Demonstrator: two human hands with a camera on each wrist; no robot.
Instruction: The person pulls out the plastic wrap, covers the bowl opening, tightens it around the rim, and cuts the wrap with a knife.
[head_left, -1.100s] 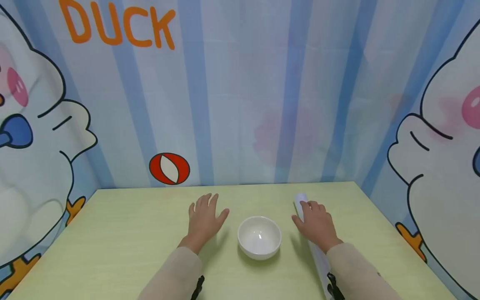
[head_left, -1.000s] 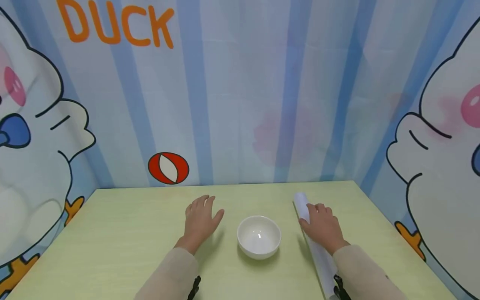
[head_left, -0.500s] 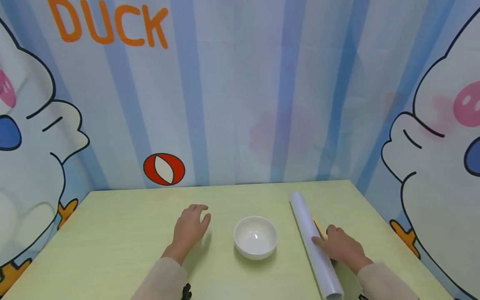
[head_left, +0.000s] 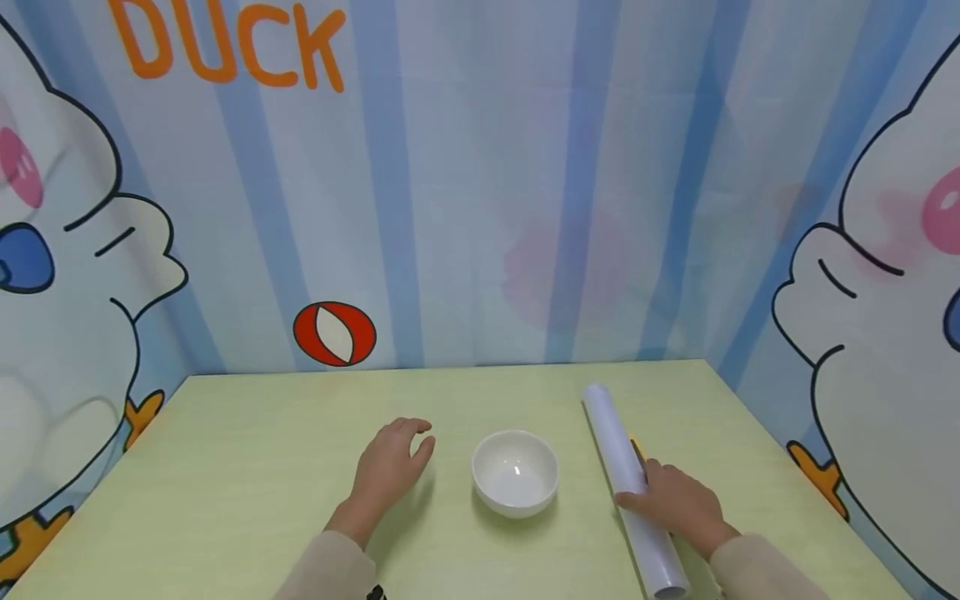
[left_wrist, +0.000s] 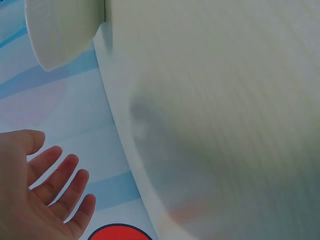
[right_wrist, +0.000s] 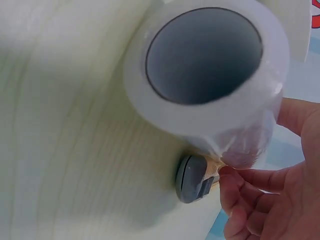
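Note:
A white bowl (head_left: 515, 473) stands upright between the two hands. To its left my left hand (head_left: 390, 465) hovers over the table, its fingers loosely bent and nothing held. On the right lies a long roll of plastic wrap (head_left: 626, 475), its hollow core facing the right wrist camera. My right hand (head_left: 678, 502) grips the roll from the right, thumb on its left side and fingers curled at its right side. Beside the roll, partly hidden by it and the fingers, lies a grey and yellow tool like a utility knife (right_wrist: 192, 177). The fingertips are close to it; touching cannot be told.
The pale wooden table (head_left: 262, 492) has its back edge against a blue striped curtain (head_left: 480, 183). Printed duck figures (head_left: 885, 400) cover the side walls. The bowl's rim (left_wrist: 47, 65) appears at the top of the left wrist view.
My right hand has moved from the roll's far part nearer along it, its fingers coming down on the right side. The left hand has drawn back a little, its fingers more bent.

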